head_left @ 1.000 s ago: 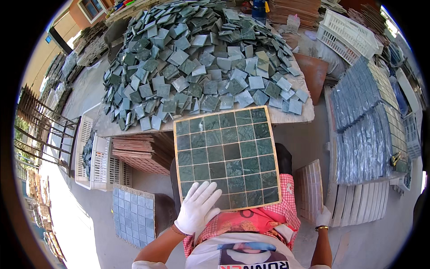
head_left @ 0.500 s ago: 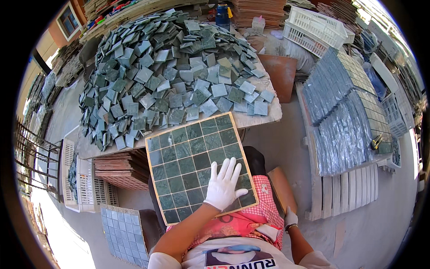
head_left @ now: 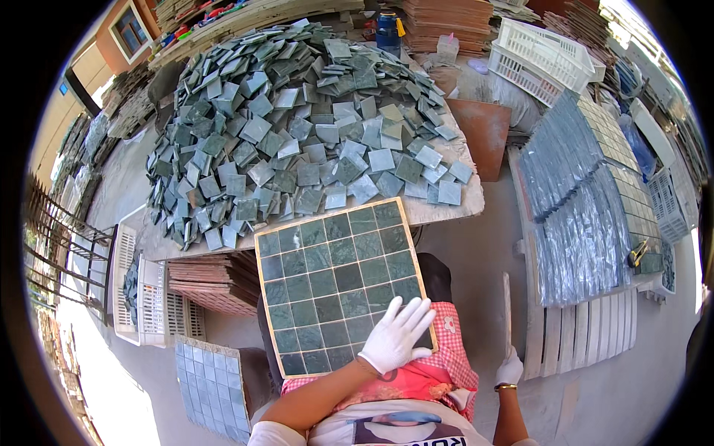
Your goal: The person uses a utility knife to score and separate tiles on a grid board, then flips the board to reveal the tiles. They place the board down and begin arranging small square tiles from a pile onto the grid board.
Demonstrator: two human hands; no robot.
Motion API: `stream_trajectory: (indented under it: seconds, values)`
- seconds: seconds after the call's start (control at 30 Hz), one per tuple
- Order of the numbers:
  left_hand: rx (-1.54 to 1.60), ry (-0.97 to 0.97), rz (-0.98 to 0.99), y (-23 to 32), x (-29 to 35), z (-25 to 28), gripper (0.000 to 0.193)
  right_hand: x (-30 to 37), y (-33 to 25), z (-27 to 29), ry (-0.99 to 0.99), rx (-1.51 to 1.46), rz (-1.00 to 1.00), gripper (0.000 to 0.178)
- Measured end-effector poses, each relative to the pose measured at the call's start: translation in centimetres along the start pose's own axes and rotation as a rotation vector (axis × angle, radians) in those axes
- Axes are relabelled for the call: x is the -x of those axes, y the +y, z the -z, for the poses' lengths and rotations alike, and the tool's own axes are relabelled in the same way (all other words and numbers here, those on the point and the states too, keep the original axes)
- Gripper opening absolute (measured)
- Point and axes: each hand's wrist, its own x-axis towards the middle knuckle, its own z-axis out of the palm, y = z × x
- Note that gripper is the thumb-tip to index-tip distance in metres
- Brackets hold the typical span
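Note:
A square wooden-rimmed tray filled with rows of dark green stone tiles lies tilted across my lap, its far edge against the table. My left hand, in a white glove, rests on the tray's lower right part with fingers stretched out. Off to the right, my gloved right hand is closed round the lower end of a thin brown board, which appears edge-on and upright beside the pallet. The fingertips of that hand are partly hidden.
A big heap of loose green tiles covers the table ahead. White crates and stacked brown boards stand at left, near a tiled sheet. Wrapped tile stacks sit on a pallet at right.
My right hand has moved outward to the right with the board, turning it from broad side to edge-on. My left hand has slid toward the tray's lower right edge. The view has shifted slightly.

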Motion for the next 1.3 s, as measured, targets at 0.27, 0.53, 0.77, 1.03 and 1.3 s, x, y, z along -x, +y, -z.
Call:
stream_trajectory:
  seconds: [0.27, 0.53, 0.77, 1.03, 1.3]
  values:
    - [0.480, -0.093, -0.219, 0.5, 1.9, 0.5, 0.044, -4.4, 4.4, -1.5, -0.011, -0.419, -0.031, 0.039]
    - [-0.065, 0.054, -0.034, -3.7, 0.5, 0.9, 0.076, -4.0, 0.7, 11.0, -0.051, -1.255, -0.130, 0.039]
    - [-0.277, 0.235, 0.343, -9.1, -6.6, 2.1, 0.076, -2.2, -5.0, 13.5, 0.003, -1.350, -0.072, 0.040]
    - [0.456, 0.038, -0.283, -0.9, -2.5, -0.6, 0.042, 0.0, -8.5, 20.4, 0.062, -1.522, 0.024, 0.049]
    - [1.145, 0.302, 0.347, -2.6, -6.4, 4.4, 0.082, 3.0, -12.0, 27.5, -0.059, -1.705, 0.123, 0.062]
